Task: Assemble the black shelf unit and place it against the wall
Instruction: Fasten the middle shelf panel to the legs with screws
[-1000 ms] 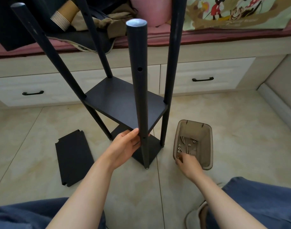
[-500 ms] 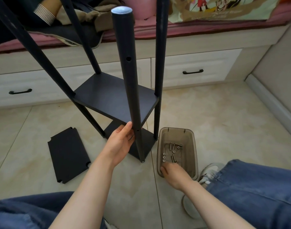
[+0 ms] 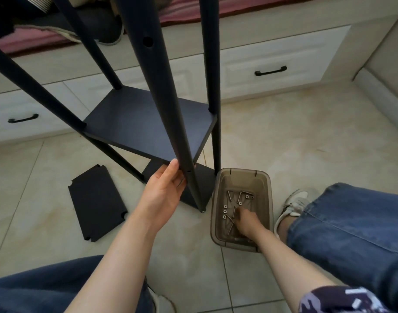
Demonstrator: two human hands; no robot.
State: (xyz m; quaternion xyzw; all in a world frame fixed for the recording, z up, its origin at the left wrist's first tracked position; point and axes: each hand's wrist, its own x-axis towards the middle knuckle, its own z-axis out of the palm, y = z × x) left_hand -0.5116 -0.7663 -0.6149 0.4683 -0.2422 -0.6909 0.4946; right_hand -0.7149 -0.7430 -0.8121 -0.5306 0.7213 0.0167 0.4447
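Down on the tiled floor, close before the drawer fronts, the black shelf unit stands upright on its four posts, with its middle shelf already seated between them. The left hand grasps the near post low down, thumb laid up its left side and fingers wrapped behind it. Just beside that thumb, a small hole in the post faces the person.

To the right of the post's foot, almost touching the unit's bottom board, sits a brown plastic bin. The right hand reaches into it, fingers down among the screws. Blur hides whether it has pinched one, so its grip cannot be told.

The coming move looks to turn on the path from bin to hole. The hole lies up, leftward and farther out from the right hand, and the left hand is much the nearer to it. The post's long axis runs vertically, its top leaning toward the camera. The screws lie flat on the bin's bottom, their long axes mostly running from the person toward the drawers. A screw would probably need its tip pointed away from the person, square across the post's axis, to enter the hole.

A loose board lies flat on the floor left of the unit, long axis running near to far, nearer the left hand.
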